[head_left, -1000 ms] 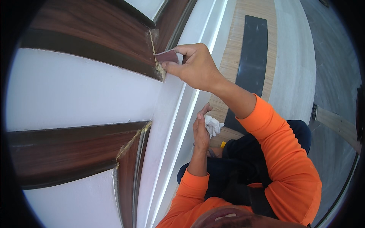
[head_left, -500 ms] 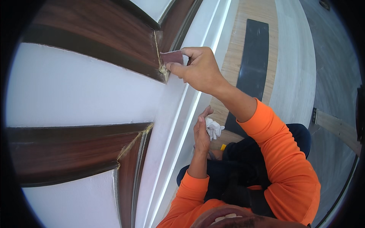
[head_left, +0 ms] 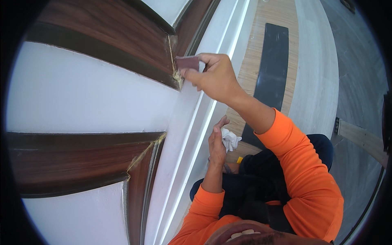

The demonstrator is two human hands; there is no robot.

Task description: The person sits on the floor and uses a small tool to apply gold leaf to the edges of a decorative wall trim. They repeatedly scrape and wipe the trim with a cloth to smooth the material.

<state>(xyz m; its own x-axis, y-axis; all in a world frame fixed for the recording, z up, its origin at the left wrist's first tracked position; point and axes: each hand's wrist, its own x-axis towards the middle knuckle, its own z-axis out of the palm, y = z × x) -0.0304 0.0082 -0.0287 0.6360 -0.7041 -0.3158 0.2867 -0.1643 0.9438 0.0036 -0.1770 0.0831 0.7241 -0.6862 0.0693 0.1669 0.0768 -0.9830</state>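
Between thumb and fingers, my right hand [head_left: 218, 77] pinches a folded piece of reddish-brown sandpaper [head_left: 188, 62]. The sandpaper is at the corner joint of a dark brown wood-grain frame [head_left: 110, 30], beside a line of yellowish filler [head_left: 177, 76]. Lower down, my left hand [head_left: 217, 145] is by the white ledge, its fingertips pointing up. A crumpled white cloth [head_left: 231, 140] sits against its palm, seemingly held there; the grip is partly hidden.
A second brown frame corner [head_left: 143, 157] with filler along its joint lies at the lower left, set in white panels [head_left: 90, 94]. White ledges [head_left: 192, 118] run beside it. A dark grey plank [head_left: 272, 61] lies on the light wood-look floor. A wooden piece [head_left: 363, 139] is at the right.
My right hand and the sandpaper have shifted slightly right and down, with some blur at the fingers. My left hand and the cloth stay nearly still. The view has shifted a little.
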